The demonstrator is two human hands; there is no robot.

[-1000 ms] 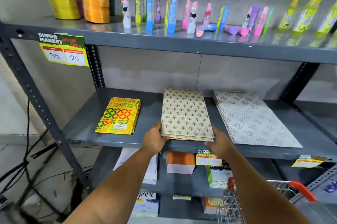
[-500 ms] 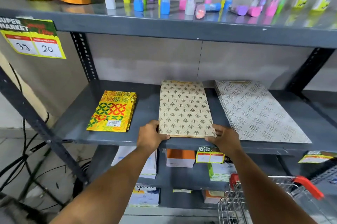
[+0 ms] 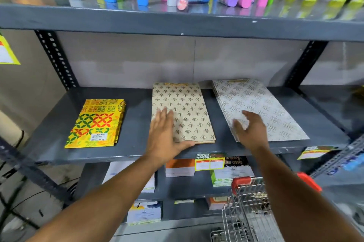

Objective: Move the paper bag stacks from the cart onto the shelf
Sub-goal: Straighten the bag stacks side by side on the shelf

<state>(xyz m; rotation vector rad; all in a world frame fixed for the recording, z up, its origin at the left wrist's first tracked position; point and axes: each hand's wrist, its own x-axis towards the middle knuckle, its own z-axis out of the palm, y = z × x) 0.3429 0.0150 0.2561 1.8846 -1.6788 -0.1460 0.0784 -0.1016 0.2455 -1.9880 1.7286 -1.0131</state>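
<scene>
A: Where is the beige paper bag stack [image 3: 184, 112]?
B: Flat on the grey shelf [image 3: 137, 149], between a yellow patterned stack [image 3: 96, 123] and a pale stack [image 3: 260, 107].
A: And the hands?
B: The left hand [image 3: 164, 137] lies spread on the beige stack's near left corner, grip loose. The right hand [image 3: 251, 130] hovers over the pale stack, fingers spread, pinching nothing. The cart [image 3: 250, 208] stands lower right.

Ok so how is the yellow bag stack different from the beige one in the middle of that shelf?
The yellow bag stack is bright, with red and green circles; the beige stack is pale with small brown motifs. The yellow one looks shorter and has a price sticker. Nothing touches it, while the left hand lies on the beige one. Both lie flat on the same shelf.
</scene>
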